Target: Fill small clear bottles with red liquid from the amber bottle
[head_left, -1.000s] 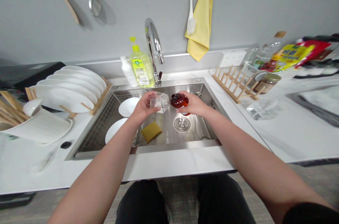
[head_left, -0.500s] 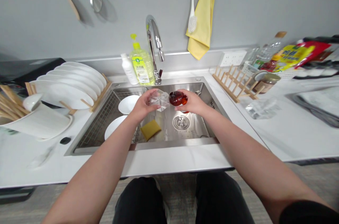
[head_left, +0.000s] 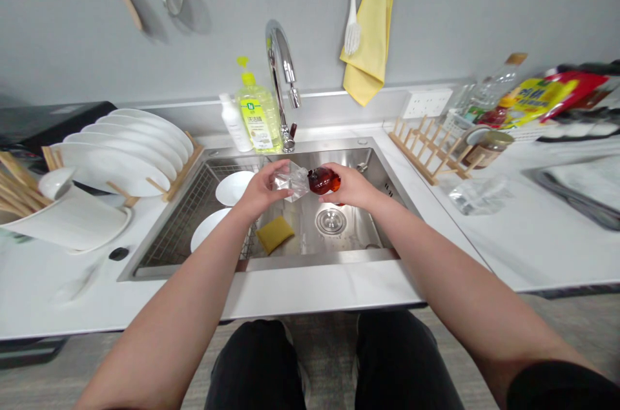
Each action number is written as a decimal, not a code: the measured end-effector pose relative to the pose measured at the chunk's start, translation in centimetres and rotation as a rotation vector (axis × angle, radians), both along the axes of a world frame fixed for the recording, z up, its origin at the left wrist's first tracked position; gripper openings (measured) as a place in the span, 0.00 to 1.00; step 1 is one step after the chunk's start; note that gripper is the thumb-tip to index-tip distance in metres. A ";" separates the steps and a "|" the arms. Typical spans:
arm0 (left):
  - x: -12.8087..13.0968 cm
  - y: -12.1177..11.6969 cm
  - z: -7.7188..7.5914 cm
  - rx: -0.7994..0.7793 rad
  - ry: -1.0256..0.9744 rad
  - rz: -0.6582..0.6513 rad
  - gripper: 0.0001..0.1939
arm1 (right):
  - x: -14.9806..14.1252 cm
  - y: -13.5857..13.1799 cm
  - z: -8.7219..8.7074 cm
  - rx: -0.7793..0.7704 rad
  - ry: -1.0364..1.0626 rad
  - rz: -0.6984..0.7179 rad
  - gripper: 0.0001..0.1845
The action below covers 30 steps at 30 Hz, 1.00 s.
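Above the sink (head_left: 339,256), my left hand (head_left: 264,188) is closed around a clear faceted cup (head_left: 294,183). My right hand (head_left: 351,185) grips a small bottle of dark red-brown liquid (head_left: 323,180). The bottle lies tilted on its side, its neck pointing left at the cup. Neck and cup are very close; whether they touch I cannot tell. Under the hands, a yellow sponge (head_left: 275,234) rests in the basin, left of the drain (head_left: 331,221). Two white plates or bowls (head_left: 235,188) sit on the wire rack at the sink's left side.
Behind the sink stand a faucet (head_left: 279,68), a dish soap bottle (head_left: 259,116) and a white bottle (head_left: 235,123). Left are racked plates (head_left: 104,168) and a utensil holder (head_left: 72,219). Right are a wooden rack (head_left: 426,152), a jar (head_left: 484,150) and plastic packaging (head_left: 477,195).
Both hands keep their grips. The bottle has shifted very slightly left, its neck nearer the cup. The whole view has moved a little.
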<state>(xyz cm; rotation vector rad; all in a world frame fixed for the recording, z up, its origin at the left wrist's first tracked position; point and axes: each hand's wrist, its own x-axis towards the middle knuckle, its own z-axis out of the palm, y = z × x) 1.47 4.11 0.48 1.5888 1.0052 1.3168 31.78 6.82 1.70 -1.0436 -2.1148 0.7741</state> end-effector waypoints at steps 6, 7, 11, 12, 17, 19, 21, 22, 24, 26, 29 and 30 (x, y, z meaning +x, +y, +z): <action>-0.1 0.0 0.1 0.009 -0.021 -0.029 0.44 | 0.0 0.1 -0.4 0.011 -0.017 0.015 0.42; -0.1 0.0 0.1 0.004 -0.027 -0.031 0.42 | 0.0 0.2 -0.5 0.014 -0.016 0.018 0.42; -0.2 0.1 0.1 -0.003 -0.016 -0.016 0.39 | 0.0 0.1 -0.5 -0.008 -0.014 0.021 0.41; -0.2 0.1 0.1 -0.001 -0.011 -0.008 0.39 | 0.0 0.1 -0.5 -0.012 -0.016 0.024 0.40; -0.2 -0.1 0.3 -0.015 -0.015 0.016 0.39 | 0.0 0.1 -0.6 -0.028 -0.022 0.042 0.38; -0.2 -0.1 0.4 -0.004 -0.035 0.019 0.39 | 0.0 0.1 -0.6 -0.031 -0.031 0.038 0.37; -0.2 -0.1 0.3 0.001 -0.047 0.020 0.39 | 0.0 0.0 -0.6 -0.026 -0.040 0.031 0.38; -0.2 -0.1 0.3 -0.003 -0.054 0.019 0.40 | -0.1 0.0 -0.6 -0.026 -0.043 0.030 0.38; -0.2 0.1 0.1 -0.014 -0.073 0.015 0.43 | -0.1 0.0 -0.6 -0.029 -0.043 0.031 0.38; -0.3 0.3 -0.1 -0.009 -0.098 0.018 0.45 | -0.2 0.0 -0.6 -0.033 -0.036 0.033 0.38; -0.4 0.6 -0.4 0.015 -0.113 0.024 0.46 | -0.2 0.0 -0.6 -0.031 -0.034 0.036 0.39; -0.4 0.6 -0.4 0.017 -0.112 0.023 0.46 | -0.2 0.0 -0.7 -0.030 -0.038 0.034 0.39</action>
